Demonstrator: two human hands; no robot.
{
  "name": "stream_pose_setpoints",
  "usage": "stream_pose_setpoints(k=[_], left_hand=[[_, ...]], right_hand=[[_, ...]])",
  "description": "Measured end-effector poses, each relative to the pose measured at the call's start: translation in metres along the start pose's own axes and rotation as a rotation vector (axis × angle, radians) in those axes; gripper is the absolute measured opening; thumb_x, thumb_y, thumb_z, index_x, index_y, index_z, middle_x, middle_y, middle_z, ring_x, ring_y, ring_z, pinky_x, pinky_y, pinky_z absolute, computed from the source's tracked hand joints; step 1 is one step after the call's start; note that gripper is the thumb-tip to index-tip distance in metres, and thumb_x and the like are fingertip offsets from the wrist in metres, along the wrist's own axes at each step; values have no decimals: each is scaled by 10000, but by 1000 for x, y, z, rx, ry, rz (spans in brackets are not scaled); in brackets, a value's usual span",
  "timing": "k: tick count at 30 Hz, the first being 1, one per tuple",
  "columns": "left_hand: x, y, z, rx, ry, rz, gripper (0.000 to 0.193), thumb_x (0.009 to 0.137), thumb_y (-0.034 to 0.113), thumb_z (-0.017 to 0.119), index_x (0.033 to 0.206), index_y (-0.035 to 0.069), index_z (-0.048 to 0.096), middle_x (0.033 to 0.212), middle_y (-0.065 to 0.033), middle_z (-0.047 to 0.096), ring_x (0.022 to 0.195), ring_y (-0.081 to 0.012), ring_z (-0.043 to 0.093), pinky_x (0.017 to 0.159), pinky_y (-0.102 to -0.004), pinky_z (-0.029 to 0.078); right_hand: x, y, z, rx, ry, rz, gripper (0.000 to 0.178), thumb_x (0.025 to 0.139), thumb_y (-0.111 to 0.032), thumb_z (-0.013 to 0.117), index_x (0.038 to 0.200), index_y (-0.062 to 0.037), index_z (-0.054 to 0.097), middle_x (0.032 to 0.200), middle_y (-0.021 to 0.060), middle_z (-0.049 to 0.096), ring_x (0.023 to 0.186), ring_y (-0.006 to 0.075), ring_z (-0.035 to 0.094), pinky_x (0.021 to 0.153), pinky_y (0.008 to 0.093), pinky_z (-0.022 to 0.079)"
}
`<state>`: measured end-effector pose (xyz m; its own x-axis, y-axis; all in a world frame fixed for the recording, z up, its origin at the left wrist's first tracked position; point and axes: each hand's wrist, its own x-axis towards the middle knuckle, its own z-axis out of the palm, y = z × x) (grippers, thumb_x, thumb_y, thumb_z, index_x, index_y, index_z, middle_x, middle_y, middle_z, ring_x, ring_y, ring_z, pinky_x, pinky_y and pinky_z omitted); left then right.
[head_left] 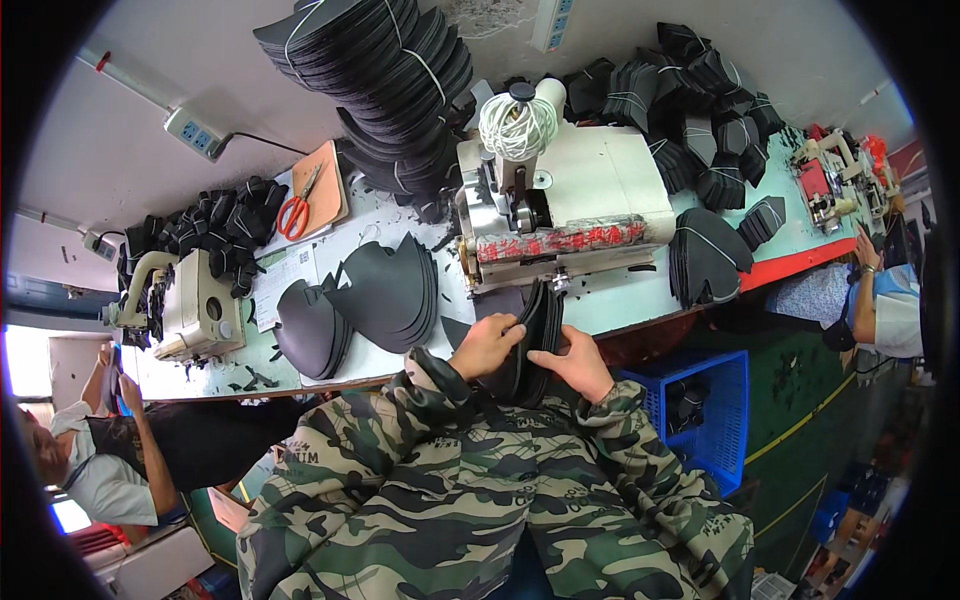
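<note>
At the table's front edge, before the sewing-type machine, a stack of thin black cut pieces [540, 325] stands on edge between my hands. My left hand [487, 345] is closed on its left side, the thumb pressed along the top. From the right, my right hand [577, 363] grips the same stack with thumb and fingers. The pieces fan slightly apart at the top. Just beyond them is the cream machine [600, 180], with a coil of white cord [518, 127] on it. Left of my hands lie two piles of curved black pieces [390, 290] [308, 325].
A tall tied stack of black pieces [375, 75] rises behind. Red-handled scissors [295, 212] lie on a notebook. Tied bundles [715, 145] fill the back right; a banded stack [700, 260] is nearer. A blue crate [735, 415] stands below right. Co-workers sit at both sides.
</note>
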<state>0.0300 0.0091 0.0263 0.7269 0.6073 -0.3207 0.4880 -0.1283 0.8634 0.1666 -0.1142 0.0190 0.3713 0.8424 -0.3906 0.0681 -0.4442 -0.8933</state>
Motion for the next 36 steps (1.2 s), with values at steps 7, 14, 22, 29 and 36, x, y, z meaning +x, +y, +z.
stream_pose_setpoints(k=[7,14,22,29,36], left_hand=[[5,-30,11,-18,-24,41,309,867,287,612,880,-20,644,815,-204,614,752,-365,604,692,-408,464],[4,-25,14,15,-5,28,309,868,302,620,970,19,691,904,-193,656,822,-340,637,750,-387,488],[1,-24,18,30,36,91,298,877,279,611,963,3,681,875,-184,645,792,-322,628,725,-374,481],[0,-21,18,56,83,40,335,844,311,651,974,6,691,887,-171,654,798,-302,644,742,-360,495],[0,-27,14,32,48,51,419,788,354,686,970,-24,685,923,-192,655,804,-308,648,747,-366,505]], right_hand=[[15,25,-1,-368,82,-25,387,759,-277,769,863,60,609,690,97,648,517,128,597,448,270,480],[14,24,-3,-303,90,-24,399,732,-292,783,761,55,588,629,114,616,475,163,586,457,298,456],[6,1,-9,-150,-15,113,352,742,-263,772,808,37,601,632,62,604,495,117,574,458,258,481],[6,-7,-13,52,-113,126,336,761,-223,750,902,55,626,719,79,658,560,128,618,468,252,500],[8,9,-16,150,-136,181,303,777,-174,713,932,57,593,712,68,626,601,111,608,460,251,493]])
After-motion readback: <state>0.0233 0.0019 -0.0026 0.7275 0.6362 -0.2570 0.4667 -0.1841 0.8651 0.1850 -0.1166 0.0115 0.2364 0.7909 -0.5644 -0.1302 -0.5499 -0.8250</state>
